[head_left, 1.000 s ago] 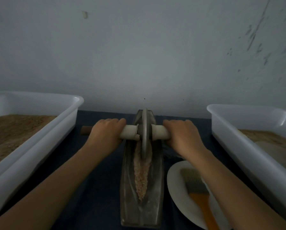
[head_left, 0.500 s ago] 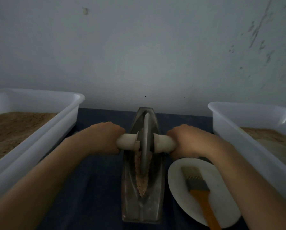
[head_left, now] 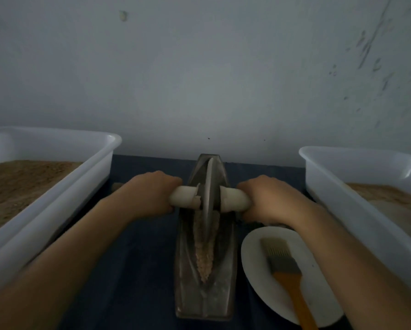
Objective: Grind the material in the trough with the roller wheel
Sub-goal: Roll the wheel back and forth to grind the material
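The light is poor and everything near the edges goes soft. On the dark table [head_left: 133,270] a long metal trough [head_left: 187,270] runs straight away from the person toward the wall [head_left: 199,79]. The roller wheel [head_left: 209,186] stands upright in its groove, in the far half, and its lower rim is sunk out of sight in the channel. A pale, crumbly material [head_left: 203,260] lies along the groove from the wheel toward the near end; what sits beyond the wheel is hidden by it.

The left hand [head_left: 149,194] is wrapped round the white handle [head_left: 184,197] on its side, and the right hand [head_left: 269,201] round the matching stub on the other. Both sets of fingers curl under the handle, so only knuckles and backs of the hands show.

A white bin [head_left: 64,186] of brown powder on the left is cut off by the frame, as is the white bin [head_left: 342,198] on the right, whose contents are hard to make out. Near the right forearm a white plate [head_left: 254,258] carries a brush [head_left: 283,265] with an orange handle that runs off the bottom edge.
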Tool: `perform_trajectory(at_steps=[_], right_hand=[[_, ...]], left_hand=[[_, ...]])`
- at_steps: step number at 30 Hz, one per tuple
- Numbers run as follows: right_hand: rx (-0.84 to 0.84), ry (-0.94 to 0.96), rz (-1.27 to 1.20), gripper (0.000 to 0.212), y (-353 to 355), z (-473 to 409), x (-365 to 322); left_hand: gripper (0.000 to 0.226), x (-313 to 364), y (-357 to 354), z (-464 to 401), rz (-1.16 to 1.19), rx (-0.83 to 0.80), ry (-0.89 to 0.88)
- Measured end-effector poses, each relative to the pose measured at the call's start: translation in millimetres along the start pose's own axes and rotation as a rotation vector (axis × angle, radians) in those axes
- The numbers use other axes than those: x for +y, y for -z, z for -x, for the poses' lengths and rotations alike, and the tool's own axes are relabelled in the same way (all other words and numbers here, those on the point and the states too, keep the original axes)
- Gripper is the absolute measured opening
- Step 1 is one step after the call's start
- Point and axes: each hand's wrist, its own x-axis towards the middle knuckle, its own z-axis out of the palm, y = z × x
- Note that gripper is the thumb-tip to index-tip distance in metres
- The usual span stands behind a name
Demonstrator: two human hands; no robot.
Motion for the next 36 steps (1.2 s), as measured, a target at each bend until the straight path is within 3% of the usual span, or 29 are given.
perform_trajectory(at_steps=[5, 10, 13, 17, 21, 26, 30, 36], right_hand=[[0.378, -0.047, 0.083, 0.011, -23.6, -20.6, 7.4], [0.487, -0.054, 0.105, 0.015, -31.0, -24.1, 7.2], [0.403, -0.054, 0.066, 0.014, -26.1, -18.2, 7.7], [0.124, -0.026, 0.022, 0.013, -5.9, -4.2, 3.1], [-0.157, 0.030, 0.014, 0.027, 16.5, 15.3, -7.8], [-0.210, 0.083, -0.071, 0.030, 28.5, 28.6, -11.4], [-0.124, 0.052, 0.032, 0.023, 14.1, 14.4, -8.6], [0.226, -0.032, 0.069, 0.019, -15.1, -10.3, 5.3]], left_hand=[[0.022, -1.8, -21.4, -12.4, -0.062, 0.364, -0.003], [0.022, 1.4, -26.0, -14.2, -0.125, 0.439, 0.048], [0.022, 2.3, -20.3, -10.9, -0.103, 0.354, 0.047], [0.028, 2.3, -3.3, 0.7, -0.050, 0.074, 0.047], [0.027, 6.6, 18.2, 18.9, -0.005, -0.182, -0.035], [0.027, 4.5, 29.3, 29.5, 0.110, -0.425, -0.081], [0.032, 5.2, 19.2, 19.7, 0.064, -0.281, -0.049], [0.024, 2.0, -4.6, -1.6, 0.009, 0.097, 0.048]])
